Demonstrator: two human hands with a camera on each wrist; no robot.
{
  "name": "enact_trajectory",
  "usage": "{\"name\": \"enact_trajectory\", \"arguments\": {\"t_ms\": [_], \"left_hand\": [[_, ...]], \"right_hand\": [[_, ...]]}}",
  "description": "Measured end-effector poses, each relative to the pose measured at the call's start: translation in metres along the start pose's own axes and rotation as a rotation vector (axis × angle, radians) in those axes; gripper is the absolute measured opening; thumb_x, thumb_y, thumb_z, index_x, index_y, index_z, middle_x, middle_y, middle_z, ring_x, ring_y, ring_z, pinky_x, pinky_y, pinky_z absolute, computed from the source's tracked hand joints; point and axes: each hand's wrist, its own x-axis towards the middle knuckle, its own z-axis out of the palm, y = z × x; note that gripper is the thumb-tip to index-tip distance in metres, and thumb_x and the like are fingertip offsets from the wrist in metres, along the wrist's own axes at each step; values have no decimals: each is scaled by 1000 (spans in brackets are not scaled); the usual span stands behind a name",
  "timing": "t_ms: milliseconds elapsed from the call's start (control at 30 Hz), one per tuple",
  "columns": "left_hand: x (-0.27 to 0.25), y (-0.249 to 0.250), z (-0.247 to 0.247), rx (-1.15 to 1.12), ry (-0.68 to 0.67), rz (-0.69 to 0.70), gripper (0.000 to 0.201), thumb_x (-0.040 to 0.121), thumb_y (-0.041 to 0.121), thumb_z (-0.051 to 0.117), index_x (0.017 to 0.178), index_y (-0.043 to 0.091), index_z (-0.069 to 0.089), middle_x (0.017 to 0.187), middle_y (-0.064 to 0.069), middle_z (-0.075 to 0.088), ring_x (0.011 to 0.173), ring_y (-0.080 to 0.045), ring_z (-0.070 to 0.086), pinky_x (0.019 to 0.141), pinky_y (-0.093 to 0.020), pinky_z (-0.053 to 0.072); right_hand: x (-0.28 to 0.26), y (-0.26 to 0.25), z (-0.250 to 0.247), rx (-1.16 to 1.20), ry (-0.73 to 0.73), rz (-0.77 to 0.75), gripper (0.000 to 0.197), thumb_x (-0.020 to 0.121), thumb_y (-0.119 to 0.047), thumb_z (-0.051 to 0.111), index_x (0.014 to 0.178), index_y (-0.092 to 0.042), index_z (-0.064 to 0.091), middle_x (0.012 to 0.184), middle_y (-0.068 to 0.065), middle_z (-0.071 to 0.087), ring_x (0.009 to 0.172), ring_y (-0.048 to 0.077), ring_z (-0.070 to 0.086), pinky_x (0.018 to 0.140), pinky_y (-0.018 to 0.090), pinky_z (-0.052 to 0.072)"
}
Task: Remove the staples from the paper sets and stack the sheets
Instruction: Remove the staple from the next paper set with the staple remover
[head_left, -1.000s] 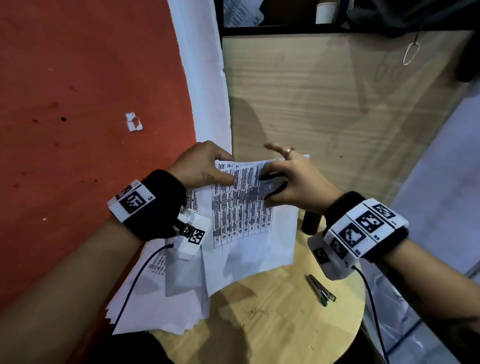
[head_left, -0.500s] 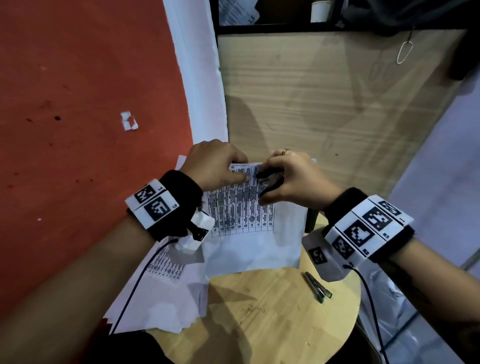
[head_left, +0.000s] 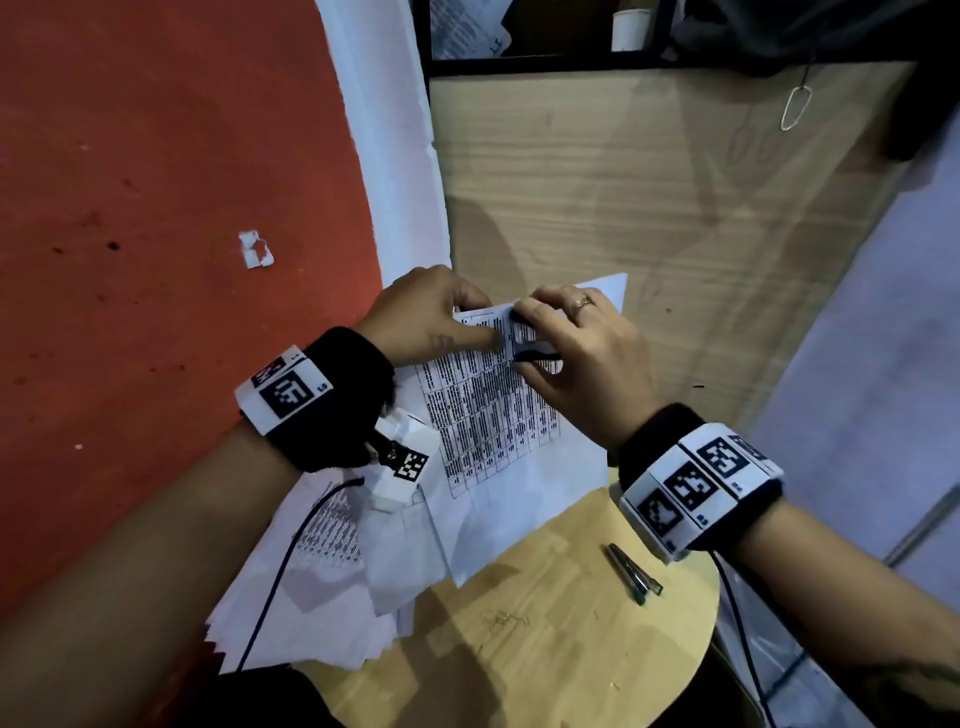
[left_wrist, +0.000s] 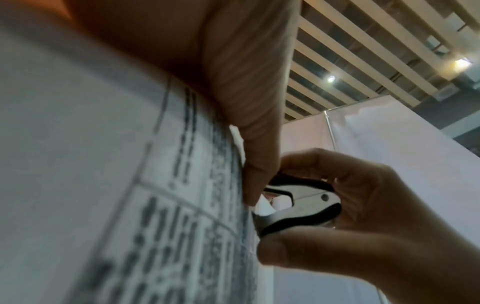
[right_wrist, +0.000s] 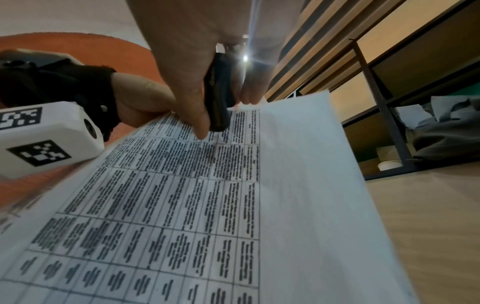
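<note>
A stapled paper set (head_left: 498, 426) printed with a dense table is lifted off the round table. My left hand (head_left: 480, 322) pinches its top edge, thumb on the printed face, fingers behind. My right hand (head_left: 527, 340) grips a black and silver staple remover (head_left: 540, 352) between thumb and fingers. In the left wrist view the staple remover (left_wrist: 303, 207) has its claws at the paper's edge, right beside my left thumb. The staple itself is hidden. A loose pile of sheets (head_left: 311, 587) lies on the table's left side, under my left forearm.
The round wooden table (head_left: 545, 649) carries a small dark metal tool (head_left: 635, 574) near its right edge and a few pulled staples (head_left: 506, 618) in the middle. A wooden panel (head_left: 649, 208) stands behind. Red floor (head_left: 156, 208) with a paper scrap (head_left: 255, 249) lies to the left.
My right hand's fingers have curled down and brought the staple remover to the paper's top edge. My left hand has slid right along that edge to meet it.
</note>
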Motion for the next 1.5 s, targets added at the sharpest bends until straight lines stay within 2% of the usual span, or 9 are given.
{"name": "enact_trajectory", "arguments": {"t_ms": [267,467,667,833,1000,1100,1267,1333,1500], "left_hand": [[-3,4,-4,-151,-57,9,19,61,35,72,59,17,67,53,5,52,52,-1,44,56,-25,33],[-3,2,-4,-162,-61,50,42,57,50,67,72,11,70,62,-7,52,64,-7,44,63,-29,35],[-8,3,-4,-133,-66,21,20,62,30,69,70,12,69,60,-1,57,59,-3,46,62,-27,37],[-8,-1,-2,-141,-89,45,35,52,39,68,70,9,68,63,-6,53,63,-9,45,63,-29,37],[-10,-2,-1,-183,-110,23,15,59,24,71,67,11,67,63,-4,55,63,-7,47,62,-27,39],[-10,-6,1,-201,-122,13,22,63,22,70,74,3,68,67,-6,57,66,-8,48,65,-28,39],[-7,-10,7,-309,-90,30,37,61,43,72,78,11,71,73,-11,66,69,-9,52,68,-30,38],[-8,-9,7,-390,-60,39,32,61,42,76,79,15,73,79,-20,68,71,-11,55,69,-31,40],[-8,-5,8,-472,5,50,8,67,24,75,74,20,73,70,2,68,68,-7,60,66,-22,45]], "right_hand": [[1,-11,-5,119,41,-12,38,61,-12,75,98,-8,68,98,9,65,89,19,51,51,33,52],[5,-16,-6,103,14,-66,39,62,-13,69,101,-8,68,100,9,65,89,19,50,44,33,51],[8,-15,-6,97,-17,-168,33,64,-12,70,96,-4,68,91,13,64,80,31,61,43,35,51],[8,-12,-1,70,-39,-191,20,73,-12,68,93,-6,68,88,10,63,82,22,48,42,33,48],[10,-10,2,37,-54,-249,15,81,-17,59,81,-4,66,81,10,61,77,22,46,40,32,46],[9,-5,6,68,-66,-254,15,80,-18,61,80,-3,65,79,11,60,77,19,40,41,33,47],[4,-2,4,220,-47,-43,20,70,-18,72,84,-4,68,78,10,62,70,28,59,54,34,50],[2,-2,1,370,-36,92,24,71,-19,74,89,-4,68,81,9,62,74,21,59,64,32,49],[2,0,3,544,36,253,30,67,-20,79,89,-3,69,80,8,64,78,13,57,72,22,46]]}}
